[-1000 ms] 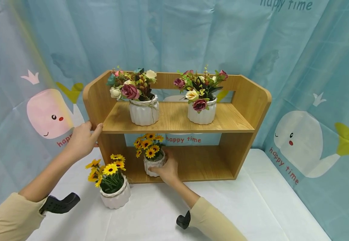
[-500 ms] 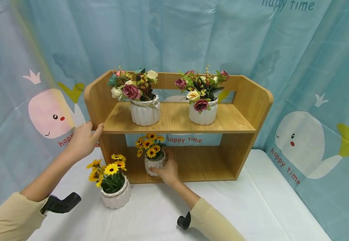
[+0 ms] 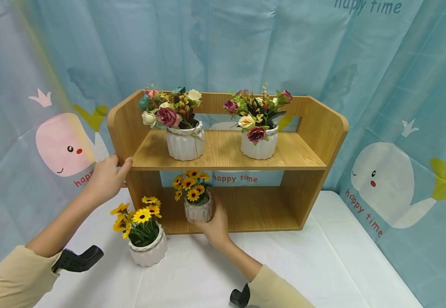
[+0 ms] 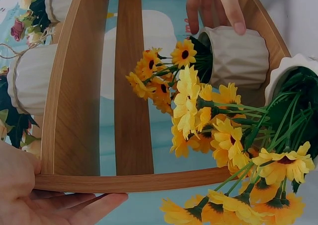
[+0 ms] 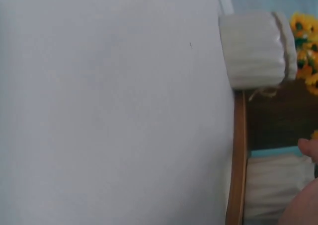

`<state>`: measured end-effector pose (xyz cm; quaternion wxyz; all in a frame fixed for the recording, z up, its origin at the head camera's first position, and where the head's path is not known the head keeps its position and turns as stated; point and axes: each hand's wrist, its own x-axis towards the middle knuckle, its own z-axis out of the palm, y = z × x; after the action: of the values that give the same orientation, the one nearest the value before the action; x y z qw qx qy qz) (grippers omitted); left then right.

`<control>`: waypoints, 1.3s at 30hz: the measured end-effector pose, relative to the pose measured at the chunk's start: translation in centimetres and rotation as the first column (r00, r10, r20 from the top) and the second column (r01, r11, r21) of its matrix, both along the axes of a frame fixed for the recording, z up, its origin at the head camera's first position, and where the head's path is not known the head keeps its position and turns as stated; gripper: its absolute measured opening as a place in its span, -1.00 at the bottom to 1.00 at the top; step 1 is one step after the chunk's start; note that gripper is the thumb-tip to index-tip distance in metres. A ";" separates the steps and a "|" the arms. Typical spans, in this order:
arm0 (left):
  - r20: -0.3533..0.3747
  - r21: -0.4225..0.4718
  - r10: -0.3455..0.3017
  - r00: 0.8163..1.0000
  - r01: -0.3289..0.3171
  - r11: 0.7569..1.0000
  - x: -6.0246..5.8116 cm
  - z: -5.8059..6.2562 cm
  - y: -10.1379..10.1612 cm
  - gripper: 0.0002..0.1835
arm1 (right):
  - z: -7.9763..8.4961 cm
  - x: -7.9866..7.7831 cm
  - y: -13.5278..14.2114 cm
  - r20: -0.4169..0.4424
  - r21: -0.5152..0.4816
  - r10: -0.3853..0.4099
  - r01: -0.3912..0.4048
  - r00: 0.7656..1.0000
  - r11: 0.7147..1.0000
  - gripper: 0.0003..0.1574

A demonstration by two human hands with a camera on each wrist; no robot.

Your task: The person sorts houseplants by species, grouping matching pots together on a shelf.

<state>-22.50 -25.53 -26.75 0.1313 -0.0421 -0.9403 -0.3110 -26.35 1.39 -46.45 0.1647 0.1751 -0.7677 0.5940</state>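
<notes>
A two-tier wooden shelf point(image 3: 227, 167) stands on the white table. My left hand point(image 3: 106, 177) grips its left side panel, the thumb at the front edge and the fingers along the outer face. On the lower board, toward the left, a white pot point(image 3: 199, 209) of small yellow artificial sunflowers stands upright. My right hand point(image 3: 217, 224) is at that pot's right side, its fingers loosely spread; in the left wrist view the thumb point(image 4: 240, 27) lies right at the pot's wall. A second white sunflower pot point(image 3: 150, 254) stands on the table in front of the shelf's left end.
On the upper board stand two white pots of artificial roses, a left rose pot point(image 3: 185, 145) tied with twine and a right rose pot point(image 3: 259, 145). A blue curtain point(image 3: 238, 47) with whale prints hangs behind and at both sides of the table point(image 3: 284, 269).
My right hand's thumb has slid down off the pot's front and the hand has eased slightly away from it. The pot stays in place; my left hand keeps its grip on the shelf.
</notes>
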 end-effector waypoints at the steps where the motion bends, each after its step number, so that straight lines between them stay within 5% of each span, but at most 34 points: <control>1: 0.001 0.001 -0.001 1.000 0.001 1.000 0.0 0.0 0.0 -0.38 | 0.0 0.3 0.1 -0.004 -0.006 0.004 -0.004 1.000 1.000 0.22; 13: -0.001 0.000 0.001 1.000 -0.001 1.000 0.0 0.0 -0.1 -0.38 | 1.1 3.9 0.2 0.032 0.011 -0.042 0.042 0.999 0.999 0.10; 39: -0.008 -0.003 -0.003 1.000 0.003 1.000 0.0 0.0 0.0 -0.38 | 1.7 7.9 -4.9 0.199 0.017 0.161 -0.168 0.967 0.986 -0.06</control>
<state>-22.51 -25.53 -26.79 0.1345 -0.0451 -0.9401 -0.3099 -18.42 -3.51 -44.71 0.0350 0.1811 -0.7730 0.6069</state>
